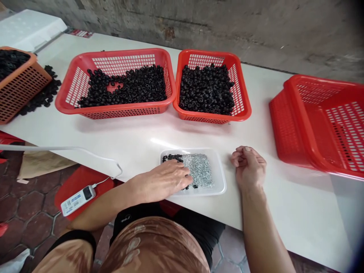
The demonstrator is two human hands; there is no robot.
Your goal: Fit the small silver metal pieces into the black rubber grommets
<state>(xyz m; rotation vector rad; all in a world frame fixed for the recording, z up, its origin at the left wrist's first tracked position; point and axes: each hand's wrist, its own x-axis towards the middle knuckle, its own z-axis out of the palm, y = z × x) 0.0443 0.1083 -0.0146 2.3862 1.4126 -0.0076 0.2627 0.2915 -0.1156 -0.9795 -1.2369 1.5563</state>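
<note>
My left hand [166, 179] reaches over a white plastic tray [221, 185], palm down, its bent fingers drawn together among the parts. The fingertips are partly hidden, so what they pinch cannot be made out. In the tray lie many small shiny silver metal pieces [201, 168] and, along its left side, small black pieces [172, 156]. To the right of the tray, my right hand [250, 165] rests with its wrist on the white table. Its fingers are curled in and the thumb presses against them; anything held there is hidden.
Two red baskets [122, 110] [212, 118] of small black ring-like parts stand behind the tray. Red stacked baskets [292, 125] sit at right. An orange basket [22, 87] and loose black parts [47, 93] lie at left. A white cable [93, 153] leads to a power strip [78, 200].
</note>
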